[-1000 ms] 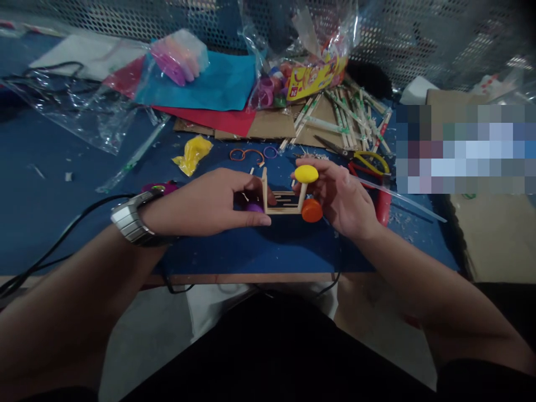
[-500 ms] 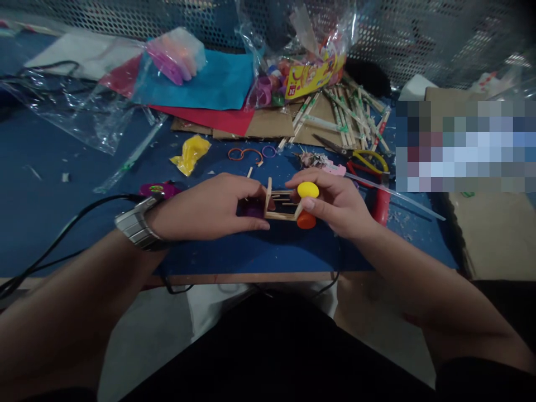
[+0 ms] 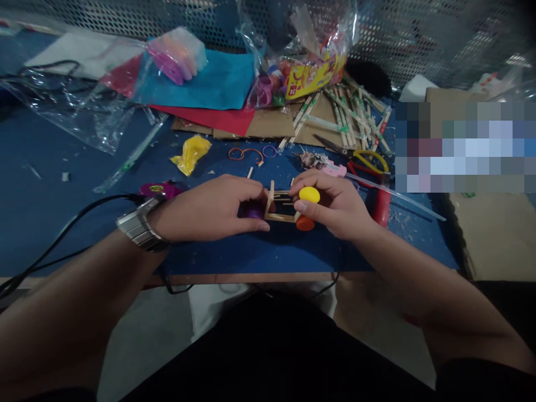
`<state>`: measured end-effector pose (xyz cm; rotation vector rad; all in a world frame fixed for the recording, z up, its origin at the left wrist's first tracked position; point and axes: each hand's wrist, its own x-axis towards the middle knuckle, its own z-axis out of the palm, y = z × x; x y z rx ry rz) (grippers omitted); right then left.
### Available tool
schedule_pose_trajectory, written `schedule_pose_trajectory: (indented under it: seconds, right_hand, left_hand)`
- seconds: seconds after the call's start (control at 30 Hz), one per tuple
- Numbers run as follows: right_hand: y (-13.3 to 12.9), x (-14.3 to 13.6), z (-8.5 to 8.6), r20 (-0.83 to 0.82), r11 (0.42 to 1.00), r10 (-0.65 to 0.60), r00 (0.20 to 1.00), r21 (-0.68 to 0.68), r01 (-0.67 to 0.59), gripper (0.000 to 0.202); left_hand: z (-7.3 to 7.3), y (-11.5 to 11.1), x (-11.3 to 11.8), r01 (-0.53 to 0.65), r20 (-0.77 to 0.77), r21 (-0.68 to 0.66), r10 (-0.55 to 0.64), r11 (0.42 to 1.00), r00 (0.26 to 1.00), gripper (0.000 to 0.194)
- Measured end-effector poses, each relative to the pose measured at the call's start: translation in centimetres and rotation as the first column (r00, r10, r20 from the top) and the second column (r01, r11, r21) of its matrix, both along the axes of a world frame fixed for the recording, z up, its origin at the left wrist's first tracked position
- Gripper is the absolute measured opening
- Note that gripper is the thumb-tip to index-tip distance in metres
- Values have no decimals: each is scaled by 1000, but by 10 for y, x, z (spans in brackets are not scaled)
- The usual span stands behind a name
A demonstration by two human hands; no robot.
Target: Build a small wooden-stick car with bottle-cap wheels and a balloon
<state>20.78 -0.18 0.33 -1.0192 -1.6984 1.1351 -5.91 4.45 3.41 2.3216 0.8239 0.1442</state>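
Observation:
A small frame of wooden sticks (image 3: 281,217) sits between my hands above the blue table. My left hand (image 3: 218,205) is closed around its left end, where a purple round piece (image 3: 253,210) shows under the fingers. At the right end, my right hand (image 3: 337,204) pinches a yellow disc (image 3: 309,195) between thumb and fingers. Just below that disc is an orange round piece (image 3: 305,223) against the frame's corner. The fingertips inside the frame are partly hidden.
Behind my hands lie a yellow wrapper (image 3: 191,154), orange rings (image 3: 236,153), a pink glue gun (image 3: 334,168) and pliers (image 3: 371,161). Farther back are several paper-wrapped sticks (image 3: 343,117), blue felt (image 3: 226,78) and a clear bag with a yellow label (image 3: 312,78). Cables run at left.
The yellow disc and my right fingers have shifted slightly down and right. The frame's upright stick has moved a little to the right. My left hand keeps its hold.

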Motion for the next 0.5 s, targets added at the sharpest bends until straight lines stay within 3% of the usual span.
schedule_pose_trajectory:
  seconds: [0.27,0.5]
  right_hand:
    - [-1,-1,0,50,998,8,999,68,-11,17]
    - [-2,-3,0,61,999,-2,998,51,-1,20]
  left_hand:
    - [0,0,0,17,-10,-12,-18,1000,1000,26]
    - [-2,0,1,27,-18,13,-26,1000,999,24]
